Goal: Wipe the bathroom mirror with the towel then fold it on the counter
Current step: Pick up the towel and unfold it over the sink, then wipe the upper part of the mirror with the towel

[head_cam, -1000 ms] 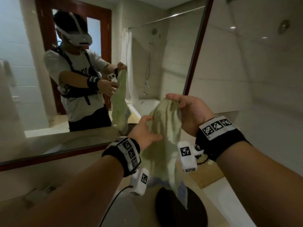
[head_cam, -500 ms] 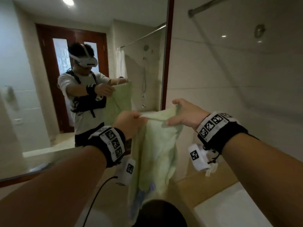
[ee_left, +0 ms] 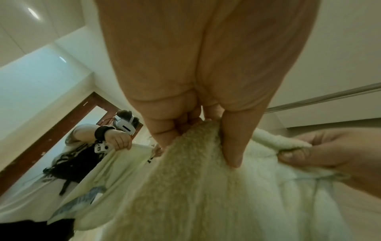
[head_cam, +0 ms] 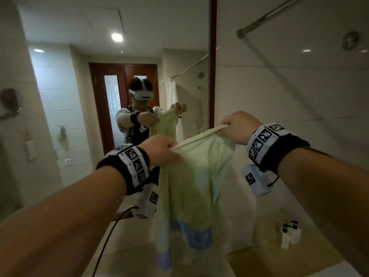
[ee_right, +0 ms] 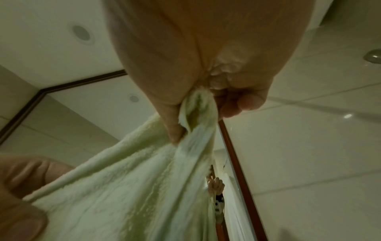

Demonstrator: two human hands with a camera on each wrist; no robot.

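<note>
Towel (head_cam: 199, 176) held up in air before the mirror (head_cam: 119, 116), clear of the bench (head_cam: 259, 262). Left hand (head_cam: 159, 150) pinches one end of the top hem, thumb over the cloth; right hand (head_cam: 237, 127) pinches the other end, fingers curled round a bunched corner. Hem runs taut between the two grips, body hangs free with blue band lowest. Judgement: spread this way to square the cloth for folding; two bottles (head_cam: 289, 234) stand well aside
</note>
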